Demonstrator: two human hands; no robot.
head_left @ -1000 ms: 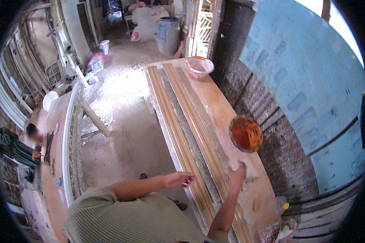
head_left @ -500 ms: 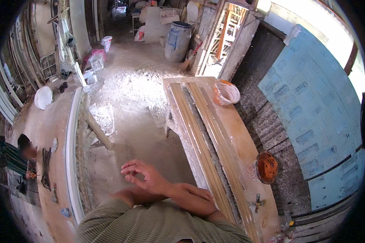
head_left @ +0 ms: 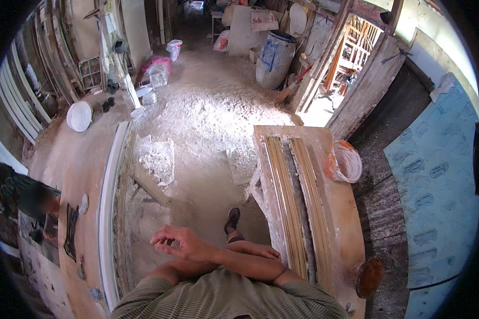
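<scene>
Your arms are crossed, so your right hand [head_left: 183,245] hangs loosely curled, holding nothing, while the long tan ribbed moulding strips [head_left: 298,207] lie lengthwise on the bench [head_left: 343,212], nearer your tucked left hand [head_left: 258,250], grip unclear.

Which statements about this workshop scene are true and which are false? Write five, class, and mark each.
1. Long ribbed mouldings lie along the workbench. True.
2. The blue barrel lies tipped over. False: it stands upright.
3. The right hand rests on the mouldings. False: it hangs clear of them, over the floor.
4. The orange bucket sits beside the mouldings. True.
5. The floor is swept clean. False: pale dust and rubble cover it.
</scene>
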